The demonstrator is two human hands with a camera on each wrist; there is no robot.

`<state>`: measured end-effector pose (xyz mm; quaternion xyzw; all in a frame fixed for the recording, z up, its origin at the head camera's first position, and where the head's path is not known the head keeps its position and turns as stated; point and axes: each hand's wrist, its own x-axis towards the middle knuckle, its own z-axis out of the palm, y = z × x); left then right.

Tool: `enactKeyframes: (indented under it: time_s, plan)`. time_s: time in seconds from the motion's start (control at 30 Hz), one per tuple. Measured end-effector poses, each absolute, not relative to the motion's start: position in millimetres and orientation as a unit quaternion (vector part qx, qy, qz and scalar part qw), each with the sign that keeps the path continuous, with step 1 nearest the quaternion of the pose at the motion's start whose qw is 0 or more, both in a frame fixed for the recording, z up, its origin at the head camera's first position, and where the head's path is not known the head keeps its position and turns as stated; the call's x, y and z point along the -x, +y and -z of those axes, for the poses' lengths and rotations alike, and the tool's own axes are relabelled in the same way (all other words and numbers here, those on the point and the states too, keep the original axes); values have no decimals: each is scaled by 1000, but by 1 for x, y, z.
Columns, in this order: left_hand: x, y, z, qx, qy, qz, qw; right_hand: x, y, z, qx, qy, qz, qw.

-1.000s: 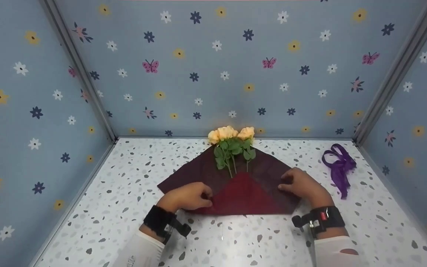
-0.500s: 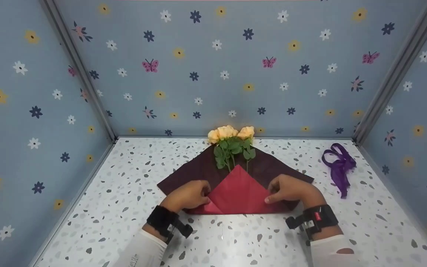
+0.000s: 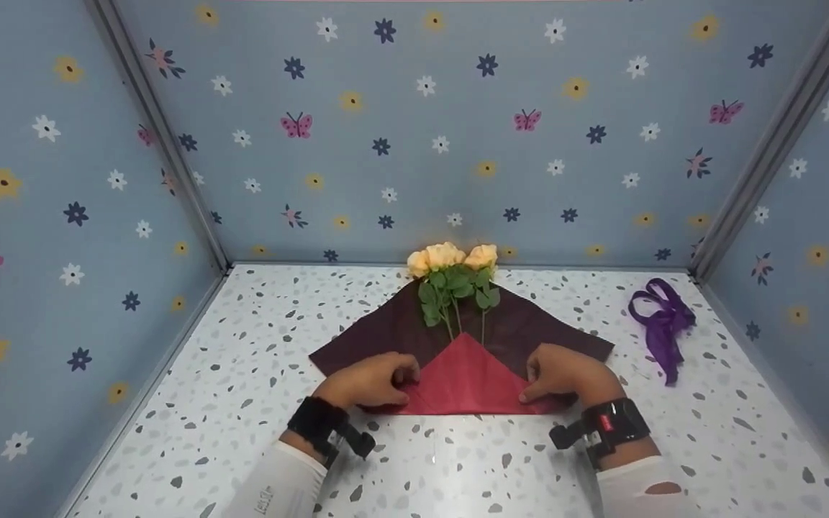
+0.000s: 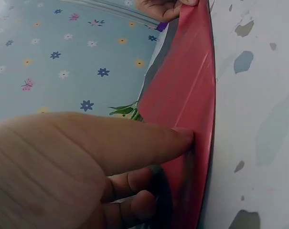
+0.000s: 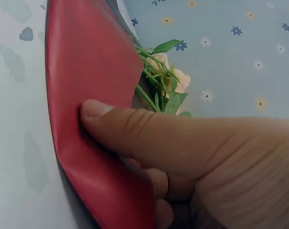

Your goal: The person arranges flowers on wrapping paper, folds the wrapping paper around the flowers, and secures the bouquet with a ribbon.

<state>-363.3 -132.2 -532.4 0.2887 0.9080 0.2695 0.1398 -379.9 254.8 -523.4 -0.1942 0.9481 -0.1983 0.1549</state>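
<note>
A sheet of wrapping paper point(image 3: 378, 324), dark maroon on its upper face, lies on the table with its near part folded up into a red triangular flap point(image 3: 466, 381). Three cream-coloured roses point(image 3: 445, 255) with green leaves lie on the sheet, their lower stems running under the flap's tip. My left hand point(image 3: 368, 380) pinches the flap's left side; in the left wrist view its thumb point(image 4: 158, 143) presses the red face. At the right side, my right hand point(image 3: 573, 374) pinches the flap, thumb point(image 5: 115, 119) on top and fingers curled behind the edge.
A purple ribbon point(image 3: 663, 324) lies loosely looped at the right of the speckled white table point(image 3: 256, 324). Flower-patterned panels point(image 3: 443, 129) enclose the table at the back and both sides. Both wrists wear black camera straps point(image 3: 321, 424).
My right hand has moved left from the dark paper onto the flap's right side. The flap's tip rose, then dropped slightly. My left hand has stayed about where it was.
</note>
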Motion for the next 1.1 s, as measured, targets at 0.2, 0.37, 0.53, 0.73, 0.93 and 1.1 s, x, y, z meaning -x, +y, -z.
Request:
enactKeyframes:
  time_s: [0.2, 0.37, 0.53, 0.73, 0.93, 1.1]
  plan:
    - [362, -134, 533, -289, 904, -272, 161, 375, 250, 520, 167, 956, 190, 147]
    - [364, -135, 533, -290, 899, -284, 162, 367, 229, 510, 181, 960, 167, 131]
    - [366, -135, 534, -296, 900, -280, 156, 352, 187, 500, 224, 959, 137, 111]
    - [368, -134, 530, -288, 904, -275, 154, 341, 130, 509, 302, 945, 100, 70]
    - [369, -136, 536, -263, 914, -270, 147, 345, 91, 523, 347, 934, 81, 30]
    - [371, -136, 540, -258, 916, -268, 152, 351, 84, 532, 364, 927, 87, 34]
